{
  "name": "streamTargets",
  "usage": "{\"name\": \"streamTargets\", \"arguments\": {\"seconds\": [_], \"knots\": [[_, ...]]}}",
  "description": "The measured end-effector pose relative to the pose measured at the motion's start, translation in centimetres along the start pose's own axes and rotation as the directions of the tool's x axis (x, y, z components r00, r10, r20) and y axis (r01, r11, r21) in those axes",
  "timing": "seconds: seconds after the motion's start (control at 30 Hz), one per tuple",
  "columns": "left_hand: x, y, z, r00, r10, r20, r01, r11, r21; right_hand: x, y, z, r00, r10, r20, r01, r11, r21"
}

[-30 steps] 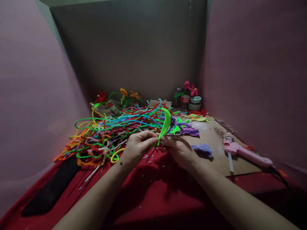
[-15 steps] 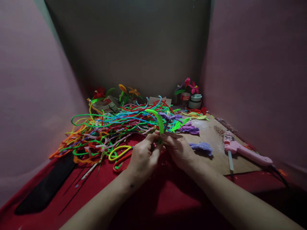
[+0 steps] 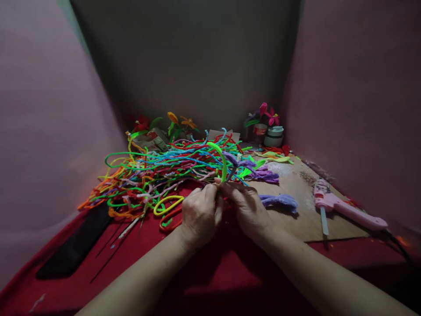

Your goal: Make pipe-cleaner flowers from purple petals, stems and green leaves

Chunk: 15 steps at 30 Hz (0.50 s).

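Note:
Close together at the centre, my left hand point(image 3: 200, 215) and my right hand point(image 3: 247, 210) are both closed at the base of a pipe-cleaner flower. Its purple petals point(image 3: 246, 163) lean to the right on a greyish stem point(image 3: 233, 172). A bright green pipe-cleaner leaf point(image 3: 222, 161) curves up beside the stem and bends left at its tip. The fingers of both hands meet at the lower end of leaf and stem, hiding where they join. Just left of my left hand lie scissors with one yellow and one red handle loop point(image 3: 169, 205), partly covered by it.
Behind the hands spreads a tangled heap of coloured pipe cleaners point(image 3: 164, 162). A pink glue gun point(image 3: 345, 210) and a purple fuzzy bundle point(image 3: 279, 203) rest on a board point(image 3: 305, 228) at right. A black flat case point(image 3: 77, 245) lies left. Finished flowers and a lidded jar point(image 3: 274, 136) stand at the back.
My left hand has rolled over, its knuckles now more on top and its fingers curled tighter. The flower leans slightly further right. The whole view has shifted a little.

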<state>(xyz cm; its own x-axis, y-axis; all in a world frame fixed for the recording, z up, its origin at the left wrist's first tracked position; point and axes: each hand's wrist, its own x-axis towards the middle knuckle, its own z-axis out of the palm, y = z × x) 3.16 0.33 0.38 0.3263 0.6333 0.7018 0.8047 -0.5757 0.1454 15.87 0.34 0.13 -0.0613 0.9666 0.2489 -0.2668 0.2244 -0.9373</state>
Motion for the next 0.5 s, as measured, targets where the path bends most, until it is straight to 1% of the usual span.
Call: {"name": "streamTargets", "arguments": {"seconds": [0.07,0.13,0.23,0.3,0.4,0.5], "knots": [[0.1,0.0,-0.1,0.999,-0.04,-0.001,0.04,0.997,-0.073,0.1,0.0,-0.1,1.0,0.0,0.016,-0.001,1.0,0.01],[0.1,0.1,-0.3,0.995,-0.093,0.019,0.095,0.973,-0.208,0.1,0.0,-0.3,0.999,-0.012,0.045,0.011,1.0,0.02],[0.2,0.2,-0.5,0.979,-0.198,0.047,0.2,0.885,-0.42,0.2,-0.3,-0.6,0.995,-0.03,0.094,0.026,0.999,0.042],[0.2,0.2,-0.5,0.968,-0.243,0.061,0.24,0.827,-0.508,0.3,-0.6,-0.7,0.992,-0.041,0.12,0.035,0.998,0.047],[0.1,0.2,-0.5,0.964,-0.25,0.092,0.258,0.783,-0.566,0.4,-1.1,-0.8,0.988,-0.064,0.143,0.06,0.998,0.03],[0.0,0.3,-0.6,0.963,-0.247,0.102,0.261,0.783,-0.565,0.4,-1.3,-0.8,0.986,-0.06,0.154,0.052,0.997,0.056]]}}
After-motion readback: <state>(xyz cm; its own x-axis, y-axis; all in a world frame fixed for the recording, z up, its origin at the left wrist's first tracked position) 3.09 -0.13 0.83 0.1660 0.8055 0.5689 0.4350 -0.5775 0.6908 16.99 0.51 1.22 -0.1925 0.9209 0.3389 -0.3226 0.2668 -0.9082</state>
